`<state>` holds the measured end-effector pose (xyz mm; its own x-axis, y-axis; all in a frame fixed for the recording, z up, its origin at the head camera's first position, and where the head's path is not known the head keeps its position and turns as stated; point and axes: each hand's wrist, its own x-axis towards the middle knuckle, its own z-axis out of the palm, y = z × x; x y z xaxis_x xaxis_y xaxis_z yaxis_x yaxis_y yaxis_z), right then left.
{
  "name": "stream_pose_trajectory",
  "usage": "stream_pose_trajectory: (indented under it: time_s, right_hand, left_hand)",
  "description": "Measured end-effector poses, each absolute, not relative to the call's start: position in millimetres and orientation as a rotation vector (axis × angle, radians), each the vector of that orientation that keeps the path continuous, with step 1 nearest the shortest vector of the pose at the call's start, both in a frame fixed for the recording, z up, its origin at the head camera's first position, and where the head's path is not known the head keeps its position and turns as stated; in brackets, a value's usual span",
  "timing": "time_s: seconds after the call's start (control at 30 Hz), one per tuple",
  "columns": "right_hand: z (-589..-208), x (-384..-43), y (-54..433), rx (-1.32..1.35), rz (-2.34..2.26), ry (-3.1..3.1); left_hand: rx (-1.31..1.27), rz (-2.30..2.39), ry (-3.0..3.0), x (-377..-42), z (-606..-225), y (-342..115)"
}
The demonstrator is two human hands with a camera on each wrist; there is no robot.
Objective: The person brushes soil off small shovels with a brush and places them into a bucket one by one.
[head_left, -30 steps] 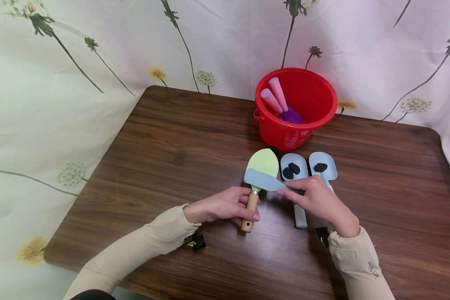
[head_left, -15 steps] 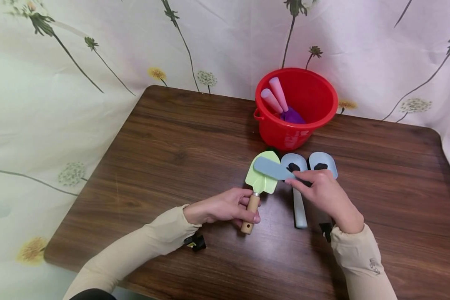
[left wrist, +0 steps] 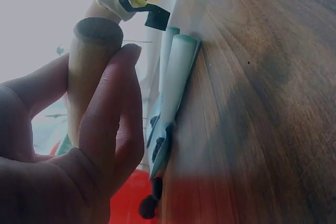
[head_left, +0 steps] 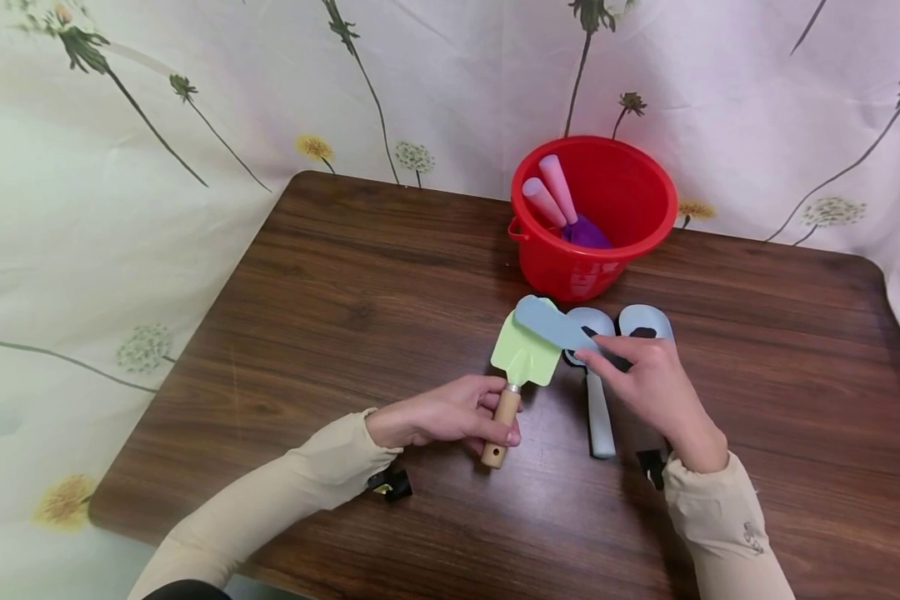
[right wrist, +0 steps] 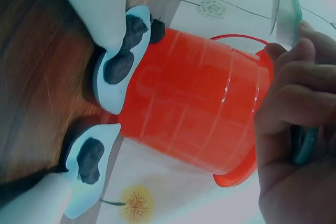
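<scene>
In the head view my left hand (head_left: 453,412) grips the wooden handle (head_left: 503,421) of a garden trowel with a light green blade (head_left: 523,358). The blade points toward the bucket. My right hand (head_left: 648,379) pinches a flat light-blue tool (head_left: 547,323) with a rounded end, like a spatula, which lies across the upper part of the green blade. Whether the two touch, I cannot tell. In the left wrist view, thumb and fingers surround the wooden handle (left wrist: 89,85). Curled fingers hide most of the blue tool (right wrist: 290,22) in the right wrist view.
A red bucket (head_left: 570,271) with pink-handled purple tools stands behind the hands. Two pale blue scoops (head_left: 600,417) (right wrist: 84,203) with black lumps (right wrist: 119,67) lie before it, partly under my right hand. Another black lump (right wrist: 157,31) sits beside the bucket. The wooden table (head_left: 330,317) extends left.
The light-blue tool and my right hand have moved up along the trowel blade, from its lower end toward its tip. My left hand holds nearly the same place; the trowel's blade has turned slightly.
</scene>
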<state>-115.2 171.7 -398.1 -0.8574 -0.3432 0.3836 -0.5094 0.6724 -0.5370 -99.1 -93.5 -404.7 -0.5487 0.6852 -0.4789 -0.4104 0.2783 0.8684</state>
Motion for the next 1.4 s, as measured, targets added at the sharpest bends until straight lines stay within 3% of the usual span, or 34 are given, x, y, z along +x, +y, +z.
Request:
stream_pose_trajectory:
  time_s: [0.5,1.4]
  right_hand:
    - [-399.7,-108.9,166.3,0.958,1.159,-2.816]
    - [-399.9,-120.6,177.8,0.761,0.897,-2.706]
  left_hand:
    - [0.238,1.451,1.608,-101.5,-402.4,-93.9]
    - [0.249,1.439,1.603,-94.0,-400.4,-96.7]
